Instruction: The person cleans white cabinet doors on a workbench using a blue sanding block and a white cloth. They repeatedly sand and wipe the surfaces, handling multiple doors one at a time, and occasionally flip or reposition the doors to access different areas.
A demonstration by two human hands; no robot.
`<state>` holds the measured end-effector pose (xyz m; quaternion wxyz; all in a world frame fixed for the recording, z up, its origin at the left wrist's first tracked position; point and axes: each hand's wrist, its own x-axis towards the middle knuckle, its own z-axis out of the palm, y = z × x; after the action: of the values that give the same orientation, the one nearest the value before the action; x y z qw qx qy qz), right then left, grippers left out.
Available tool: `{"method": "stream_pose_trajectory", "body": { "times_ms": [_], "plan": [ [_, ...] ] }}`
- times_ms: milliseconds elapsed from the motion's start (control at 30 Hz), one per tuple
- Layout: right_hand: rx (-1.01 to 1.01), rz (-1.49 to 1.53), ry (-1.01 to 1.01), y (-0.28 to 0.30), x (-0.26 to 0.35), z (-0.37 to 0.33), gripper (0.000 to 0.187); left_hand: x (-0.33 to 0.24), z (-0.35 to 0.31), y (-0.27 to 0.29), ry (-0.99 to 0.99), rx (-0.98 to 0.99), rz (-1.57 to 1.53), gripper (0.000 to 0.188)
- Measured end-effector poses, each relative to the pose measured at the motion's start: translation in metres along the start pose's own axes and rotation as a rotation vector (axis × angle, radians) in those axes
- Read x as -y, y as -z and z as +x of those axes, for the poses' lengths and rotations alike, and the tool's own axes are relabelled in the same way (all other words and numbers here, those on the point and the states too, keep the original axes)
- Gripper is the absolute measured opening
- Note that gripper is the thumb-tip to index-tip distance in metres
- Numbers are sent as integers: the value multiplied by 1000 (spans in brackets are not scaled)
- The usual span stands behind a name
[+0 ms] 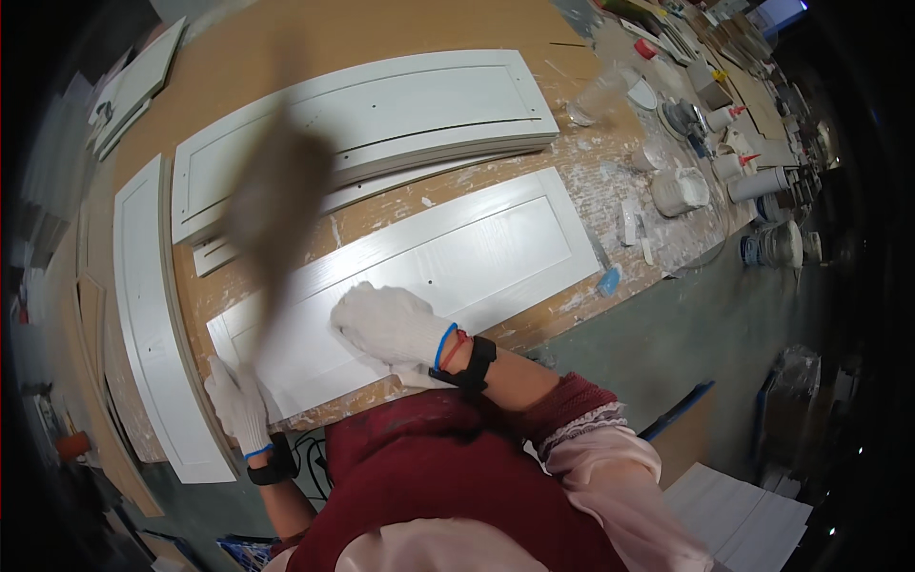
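A white framed panel (496,238) lies aslant on the work table in front of me. My right hand (386,319), in a white knitted glove, presses on its face with the fingers curled under. Whatever those fingers hold, if anything, is hidden beneath the glove. At the panel's near left corner, my left hand (238,405), gloved alike, grips the edge, with the thumb side over the panel and the fingers along its end. A blurred brown shape (281,191) hangs close before the camera and covers part of the panel's left side.
Behind lies a stack of white panels (381,105); another long white panel (157,334) lies at the left. A white-crusted tub (680,191), a clear cup (596,100) and bottles with red tips (726,116) crowd the right. A blue scrap (609,281) lies near the table edge.
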<state>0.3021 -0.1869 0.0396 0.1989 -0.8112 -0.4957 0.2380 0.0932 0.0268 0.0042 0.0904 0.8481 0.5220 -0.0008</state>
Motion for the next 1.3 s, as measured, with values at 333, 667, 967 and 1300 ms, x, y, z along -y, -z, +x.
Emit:
{"method": "stream_pose_trajectory", "body": {
  "times_ms": [333,667,967,1300],
  "plan": [
    [-307,-125,-637,61,-111,-20,22,6,-6,-6,20,-44,-64,63],
    [-119,-381,-536,66,-92,-23,21,4,0,-5,-23,-22,-10,60],
    [-333,-120,-740,75,-144,-50,23,0,-1,-2,-10,-37,11,60],
    [-650,207,-826,103,-208,-185,29,-115,-6,52,-689,-43,-154,62]
  ]
}}
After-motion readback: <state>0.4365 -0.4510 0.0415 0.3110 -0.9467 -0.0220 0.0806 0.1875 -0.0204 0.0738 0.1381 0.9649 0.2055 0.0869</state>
